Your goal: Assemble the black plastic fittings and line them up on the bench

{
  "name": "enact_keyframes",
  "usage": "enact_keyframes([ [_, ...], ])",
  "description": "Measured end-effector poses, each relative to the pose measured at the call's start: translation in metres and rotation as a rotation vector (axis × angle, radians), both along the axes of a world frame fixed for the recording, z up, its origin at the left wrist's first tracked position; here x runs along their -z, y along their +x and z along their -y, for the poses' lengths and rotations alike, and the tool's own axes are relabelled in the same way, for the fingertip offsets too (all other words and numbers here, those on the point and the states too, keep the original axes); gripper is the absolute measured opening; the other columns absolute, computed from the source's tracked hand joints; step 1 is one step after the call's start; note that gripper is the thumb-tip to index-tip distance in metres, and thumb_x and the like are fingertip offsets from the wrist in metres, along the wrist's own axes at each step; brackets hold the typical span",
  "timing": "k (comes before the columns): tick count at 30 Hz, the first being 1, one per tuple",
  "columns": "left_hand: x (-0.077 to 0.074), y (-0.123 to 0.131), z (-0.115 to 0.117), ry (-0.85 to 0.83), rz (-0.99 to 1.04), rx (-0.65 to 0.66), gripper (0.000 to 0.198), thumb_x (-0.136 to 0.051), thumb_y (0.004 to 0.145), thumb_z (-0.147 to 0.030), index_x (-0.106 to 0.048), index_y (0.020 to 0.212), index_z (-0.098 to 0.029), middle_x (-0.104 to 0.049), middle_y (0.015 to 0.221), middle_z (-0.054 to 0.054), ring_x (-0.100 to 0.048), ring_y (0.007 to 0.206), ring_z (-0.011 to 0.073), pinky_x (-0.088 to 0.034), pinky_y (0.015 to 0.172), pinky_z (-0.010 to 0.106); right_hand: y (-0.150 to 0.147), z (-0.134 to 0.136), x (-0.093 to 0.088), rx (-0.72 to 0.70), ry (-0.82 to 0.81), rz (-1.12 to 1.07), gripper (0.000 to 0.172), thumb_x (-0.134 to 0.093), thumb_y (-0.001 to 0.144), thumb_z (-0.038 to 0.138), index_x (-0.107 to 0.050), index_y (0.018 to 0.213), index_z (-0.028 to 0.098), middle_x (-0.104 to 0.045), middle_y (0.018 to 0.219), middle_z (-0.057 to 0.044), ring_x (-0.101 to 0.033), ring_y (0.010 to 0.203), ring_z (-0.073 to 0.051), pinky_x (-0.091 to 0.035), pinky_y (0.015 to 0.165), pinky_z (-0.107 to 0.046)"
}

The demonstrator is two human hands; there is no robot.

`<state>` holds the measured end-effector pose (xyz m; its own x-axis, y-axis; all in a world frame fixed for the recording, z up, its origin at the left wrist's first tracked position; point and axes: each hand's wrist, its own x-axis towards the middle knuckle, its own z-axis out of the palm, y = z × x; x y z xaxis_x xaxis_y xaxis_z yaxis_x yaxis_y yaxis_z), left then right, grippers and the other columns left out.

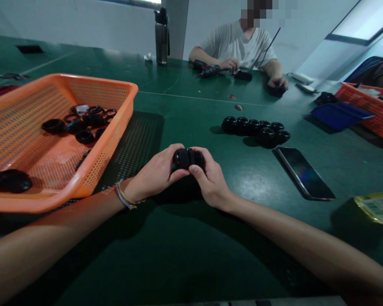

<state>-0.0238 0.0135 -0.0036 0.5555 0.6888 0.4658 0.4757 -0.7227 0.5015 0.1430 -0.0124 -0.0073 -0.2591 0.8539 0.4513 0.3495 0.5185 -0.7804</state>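
Observation:
A black cylindrical plastic fitting (pixel 187 159) with a ridged middle is held level between my two hands, above the green table. My left hand (pixel 158 170) is closed around its left end, thumb below and fingers on top. From the other side, my right hand (pixel 212 180) grips the right end, with the thumb pressed along the near face. Fingers hide both ends of the fitting. To the right and beyond my hands, several similar black fittings (pixel 253 126) stand grouped on the table.
An orange basket (pixel 132 91) with loose black rings and parts stands at left. A phone (pixel 306 173) and a yellow-edged box (pixel 378 208) lie at right. Farther off are a blue tray (pixel 340 114), a bottle (pixel 161 40), a power drill (pixel 209 70) and a seated person (pixel 236 44).

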Motion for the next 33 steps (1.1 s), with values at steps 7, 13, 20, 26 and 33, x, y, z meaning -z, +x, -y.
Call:
enact_keyframes([
  [7, -0.001, 0.000, -0.001, -0.048, -0.007, -0.002, 0.061, -0.024, 0.084, -0.069, -0.042, 0.106, -0.015, -0.057, 0.096, 0.011, -0.060, 0.086, 0.0238, -0.048, 0.076, 0.036, 0.000, 0.000, 0.002, 0.020, 0.000, 0.018, 0.041, -0.037, 0.087, 0.058, -0.044, 0.104, 0.021, -0.061, 0.084, -0.005, -0.059, 0.070, -0.018, -0.048, 0.062, -0.032],
  [13, 0.001, 0.002, -0.003, -0.320, 0.145, 0.078, 0.051, -0.033, 0.086, -0.061, -0.037, 0.109, -0.016, -0.053, 0.089, 0.005, -0.053, 0.073, 0.0164, -0.044, 0.066, 0.029, 0.008, -0.017, 0.006, 0.016, 0.099, 0.139, 0.050, -0.030, 0.086, 0.065, -0.045, 0.104, 0.020, -0.061, 0.085, -0.006, -0.059, 0.069, -0.018, -0.048, 0.062, -0.032],
  [20, 0.000, 0.004, -0.003, -0.682, 0.342, 0.266, 0.043, -0.041, 0.084, -0.059, -0.040, 0.093, -0.018, -0.041, 0.066, -0.005, -0.038, 0.055, 0.0097, -0.033, 0.050, 0.022, 0.023, -0.037, 0.008, -0.089, 0.326, 0.272, 0.054, -0.028, 0.086, 0.067, -0.044, 0.109, 0.021, -0.062, 0.102, -0.011, -0.061, 0.092, -0.023, -0.051, 0.078, -0.041],
  [26, -0.004, 0.003, -0.001, -0.715, 0.246, 0.302, 0.038, -0.041, 0.085, -0.056, -0.041, 0.086, -0.019, -0.048, 0.068, -0.002, -0.042, 0.059, 0.0112, -0.036, 0.054, 0.024, 0.028, -0.040, 0.010, -0.210, 0.474, 0.313, 0.051, -0.029, 0.087, 0.063, -0.043, 0.111, 0.020, -0.062, 0.098, -0.011, -0.060, 0.086, -0.023, -0.051, 0.074, -0.040],
  [33, -0.001, 0.004, 0.003, -0.533, 0.155, 0.188, 0.031, -0.036, 0.089, -0.049, -0.040, 0.092, -0.018, -0.042, 0.070, -0.003, -0.040, 0.060, 0.0126, -0.037, 0.055, 0.023, 0.024, -0.035, 0.010, -0.161, 0.471, 0.289, 0.047, -0.027, 0.090, 0.058, -0.042, 0.109, 0.018, -0.060, 0.094, -0.011, -0.059, 0.083, -0.022, -0.051, 0.072, -0.039],
])
